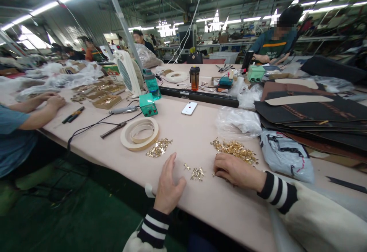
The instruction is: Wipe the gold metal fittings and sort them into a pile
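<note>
My left hand (169,187) rests at the table's front edge, fingers stretched out and thumb apart, with nothing in it. To its right lies a small cluster of gold metal pieces (197,174), with a few more just behind. My right hand (236,170) is curled down onto the table by the front of a larger heap of gold pieces (237,149). Its fingertips are pressed together; whatever they hold is too small or hidden to name. Another pile of gold metal pieces (159,147) sits beyond my left hand, beside a tape roll (126,139).
Behind are a white phone (189,108), a long black bar (197,97), a green box (148,105) and a fan (126,72). Right stand a plastic bag (286,156) and stacked dark leather panels (309,109). A co-worker's hands (53,101) rest at left; another person (275,42) works opposite.
</note>
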Tool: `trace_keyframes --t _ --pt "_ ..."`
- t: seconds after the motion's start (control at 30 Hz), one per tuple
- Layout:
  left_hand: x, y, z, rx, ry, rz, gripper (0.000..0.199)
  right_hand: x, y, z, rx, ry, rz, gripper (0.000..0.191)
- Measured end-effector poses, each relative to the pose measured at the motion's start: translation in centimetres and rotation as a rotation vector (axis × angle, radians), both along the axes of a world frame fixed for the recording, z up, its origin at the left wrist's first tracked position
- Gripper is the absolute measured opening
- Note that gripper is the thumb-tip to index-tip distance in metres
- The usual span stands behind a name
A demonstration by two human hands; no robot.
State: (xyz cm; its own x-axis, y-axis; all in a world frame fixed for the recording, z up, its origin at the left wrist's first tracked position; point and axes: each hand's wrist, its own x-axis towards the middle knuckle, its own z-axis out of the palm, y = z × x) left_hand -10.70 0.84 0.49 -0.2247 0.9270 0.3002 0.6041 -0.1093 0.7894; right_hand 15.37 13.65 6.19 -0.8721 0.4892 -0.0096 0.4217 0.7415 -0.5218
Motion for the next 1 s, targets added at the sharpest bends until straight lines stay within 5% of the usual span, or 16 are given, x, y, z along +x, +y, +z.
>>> trace_keyframes --t 0.2,0.4,0.57,0.63,0.7,0.8,1.0 --pt "0.0 0.0 0.0 -0.029 0.131 -0.007 0.086 0.0 0.1 0.3 -0.103 0.007 -0.041 0.009" --pt "0.0 0.0 0.5 -0.062 0.222 -0.062 0.071 0.1 0.2 0.2 -0.146 0.041 -0.054 0.008" --pt "1.5 0.4 1.1 -0.047 0.354 -0.163 0.089 0.3 0.3 -0.2 -0.158 0.057 -0.046 0.008" --pt "2.6 1.1 1.4 -0.019 0.444 -0.262 0.077 0.3 0.3 -0.4 -0.149 0.065 -0.045 0.008" --pt "3.6 2.3 1.5 0.024 0.528 -0.316 0.043 0.3 0.4 -0.5 -0.139 0.073 -0.042 0.008" --pt "3.3 5.1 1.4 0.091 0.652 -0.261 0.008 0.4 0.4 -0.5 -0.136 0.08 -0.036 0.008" --pt "-3.0 10.0 1.1 0.145 0.845 0.063 0.012 0.6 0.5 -0.8 -0.153 0.107 -0.049 0.008"
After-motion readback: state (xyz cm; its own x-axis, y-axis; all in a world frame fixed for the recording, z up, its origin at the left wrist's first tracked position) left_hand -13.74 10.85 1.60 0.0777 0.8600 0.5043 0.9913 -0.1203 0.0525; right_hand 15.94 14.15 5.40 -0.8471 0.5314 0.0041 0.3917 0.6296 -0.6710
